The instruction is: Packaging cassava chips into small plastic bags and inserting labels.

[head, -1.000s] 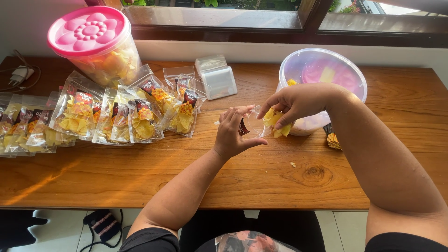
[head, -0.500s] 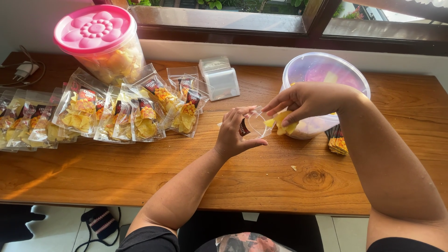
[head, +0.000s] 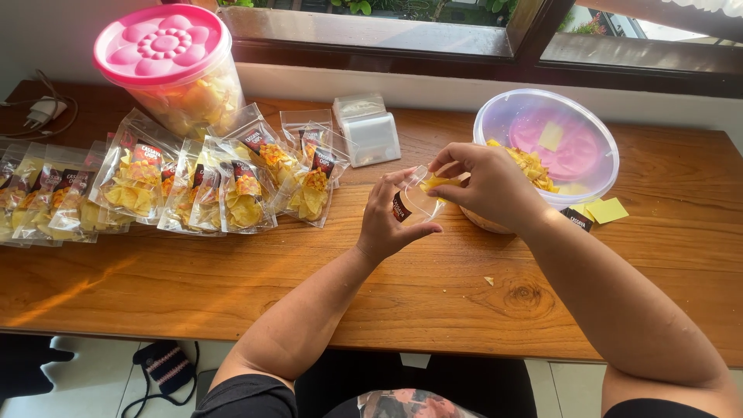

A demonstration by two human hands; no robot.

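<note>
A small clear bag (head: 416,203) is held upright above the table (head: 232,286), its mouth turned toward 2 o'clock so that it faces the bowl (head: 600,166) — the shortest path for chips (head: 530,165) to be carried across. The bag is pinched by the left hand (head: 391,220): the thumb is pressed against its lower front, and the fingers are curled round the far side, so the mouth is kept spread. The left forearm is brought up from 7 o'clock, the wrist bent back and the palm turned toward the right hand.

The right hand (head: 487,186) is set at the bag's mouth, at 3 o'clock from it, and a yellow chip (head: 436,183) is gripped between thumb and fingertips, partly inside the opening. The other fingers are folded loosely over it. The right forearm is laid in from 5 o'clock, passing in front of the bowl's near rim.

Filled bags (head: 232,186) are laid in an overlapping row at 9 to 10 o'clock from the hands, well apart from the bowl, so done work is kept clear of the supply. A jar (head: 166,66) with a pink lid stands behind them at 10 o'clock — a stack of empty bags (head: 368,128) is placed at 12 o'clock, within reach. Yellow slips (head: 607,209) lie just beside the bowl at 3 o'clock.
</note>
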